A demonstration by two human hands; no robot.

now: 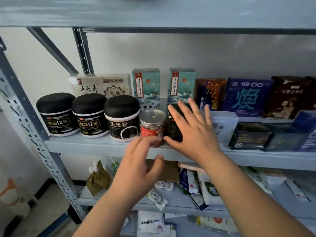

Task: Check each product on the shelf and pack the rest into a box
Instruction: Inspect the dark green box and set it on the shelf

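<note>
Shelf: grey metal shelf [95, 144], products along front edge.
Jar: clear plastic jar, red label, silver lid [152, 127], front edge, middle.
Left hand [136, 170]: fingers spread, empty, just before jar.
Right hand [191, 129]: spread wide, empty, against black rectangular box [173, 129] beside jar.

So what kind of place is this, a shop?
More likely a stockroom: bare metal racking against a plain wall, mixed packaged goods such as black-lidded jars and boxes, and loose sachets heaped on the lower shelf.
</note>
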